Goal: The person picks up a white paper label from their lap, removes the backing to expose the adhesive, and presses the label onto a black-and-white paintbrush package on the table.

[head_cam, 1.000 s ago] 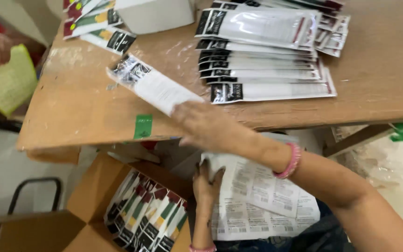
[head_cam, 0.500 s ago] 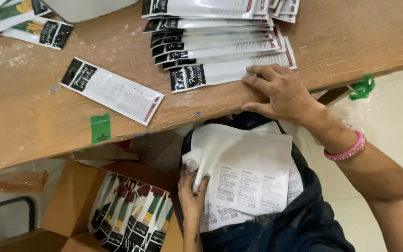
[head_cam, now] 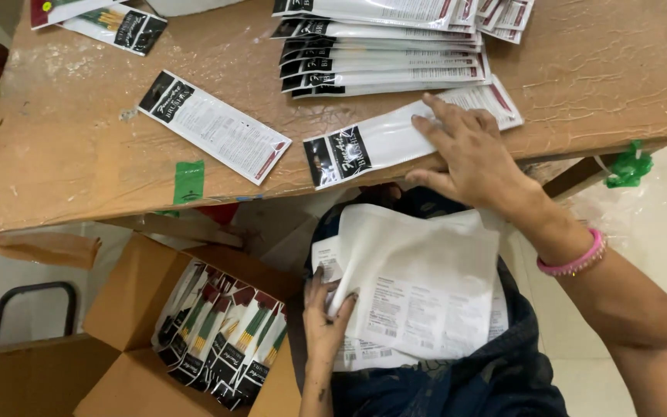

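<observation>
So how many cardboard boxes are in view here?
1: an open cardboard box on the floor below the table edge, left of the left hand, with upright packets inside. Others may sit out of frame.

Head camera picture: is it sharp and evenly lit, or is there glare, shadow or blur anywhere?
Head view: mostly sharp and softly lit; the glossy white sleeve packet under the right hand shows mild glare, as does the taped brown wooden table. The left hand on the white paper sheets sits in dimmer light below the table edge. Straight edges bow slightly toward the corners.
</observation>
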